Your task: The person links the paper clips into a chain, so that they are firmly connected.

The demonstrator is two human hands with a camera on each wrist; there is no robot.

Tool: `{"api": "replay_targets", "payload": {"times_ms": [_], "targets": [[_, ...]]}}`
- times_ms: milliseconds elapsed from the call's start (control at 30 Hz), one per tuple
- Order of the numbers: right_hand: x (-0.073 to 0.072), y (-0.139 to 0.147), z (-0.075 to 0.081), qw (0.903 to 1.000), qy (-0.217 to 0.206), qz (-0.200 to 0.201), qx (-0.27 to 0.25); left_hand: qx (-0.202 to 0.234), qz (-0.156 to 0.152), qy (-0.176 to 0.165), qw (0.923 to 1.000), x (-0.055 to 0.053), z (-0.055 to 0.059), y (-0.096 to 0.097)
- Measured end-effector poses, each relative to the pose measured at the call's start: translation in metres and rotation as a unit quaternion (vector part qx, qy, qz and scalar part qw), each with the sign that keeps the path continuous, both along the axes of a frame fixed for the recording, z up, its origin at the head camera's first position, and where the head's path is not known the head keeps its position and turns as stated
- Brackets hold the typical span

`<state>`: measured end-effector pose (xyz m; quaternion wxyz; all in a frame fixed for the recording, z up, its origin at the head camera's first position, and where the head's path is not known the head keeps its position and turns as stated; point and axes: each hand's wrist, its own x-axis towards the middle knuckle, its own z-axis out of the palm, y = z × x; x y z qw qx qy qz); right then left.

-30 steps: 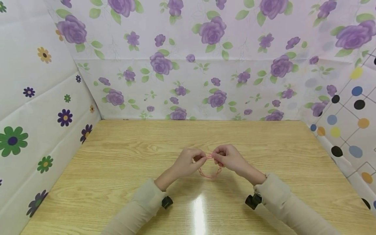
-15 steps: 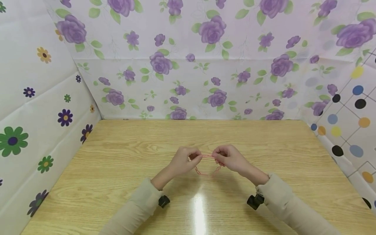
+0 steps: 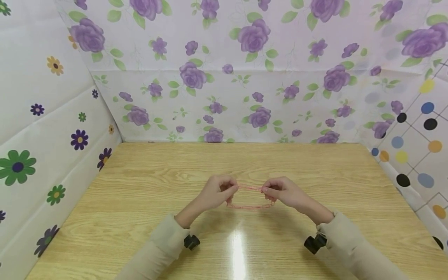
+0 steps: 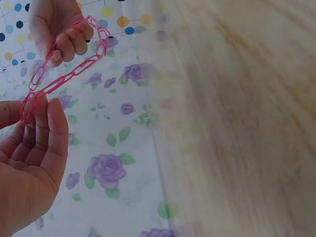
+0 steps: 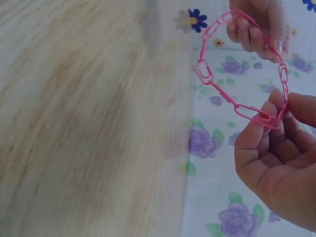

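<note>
Several pink paper clips are linked into a closed loop, a paper clip chain (image 3: 249, 207), stretched between both hands above the table. My left hand (image 3: 216, 191) pinches its left end between thumb and fingertips. On the other side my right hand (image 3: 285, 193) pinches the right end in the same way. The upper strand runs straight from hand to hand, while the lower strand hangs slack beneath. In the right wrist view the single links of the chain (image 5: 204, 72) show plainly, curving out between the hands. The left wrist view shows the chain (image 4: 74, 73) looping past the fingers.
The hands are over the middle of a wood-grain table (image 3: 168, 167). A white cloth with purple roses (image 3: 259, 116) hangs behind its far edge. Flowered cloth (image 3: 21, 128) stands at the left and dotted cloth (image 3: 416, 155) at the right. Each wrist wears a small black camera (image 3: 191, 242).
Both hands have moved apart, the left to the left and the right to the right. The loop between them has been drawn from rounder into a wider, flatter shape.
</note>
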<state>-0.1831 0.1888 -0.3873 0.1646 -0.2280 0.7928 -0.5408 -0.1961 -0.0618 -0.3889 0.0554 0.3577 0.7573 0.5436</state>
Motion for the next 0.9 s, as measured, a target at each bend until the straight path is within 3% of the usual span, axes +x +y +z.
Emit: {"api": "replay_targets", "payload": {"times_ms": [200, 400, 600, 767, 900], "targets": [[-0.006, -0.003, -0.014, 0.9991, -0.021, -0.036, -0.003, -0.022, 0.019, -0.066, 0.9974, -0.007, -0.019, 0.004], [-0.019, -0.012, -0.034, 0.9965, -0.036, -0.070, 0.029, -0.077, 0.044, -0.138, 0.9864, -0.025, -0.037, 0.008], [-0.033, -0.020, -0.051, 0.9918, -0.029, -0.104, 0.068, -0.130, 0.040, -0.176, 0.9749, -0.042, -0.043, 0.009], [-0.039, -0.024, -0.055, 0.9869, -0.039, -0.127, 0.092, -0.161, 0.060, -0.210, 0.9626, -0.050, -0.045, 0.012], [-0.042, -0.027, -0.057, 0.9819, -0.050, -0.145, 0.112, -0.189, 0.065, -0.207, 0.9576, -0.054, -0.047, 0.016]]}}
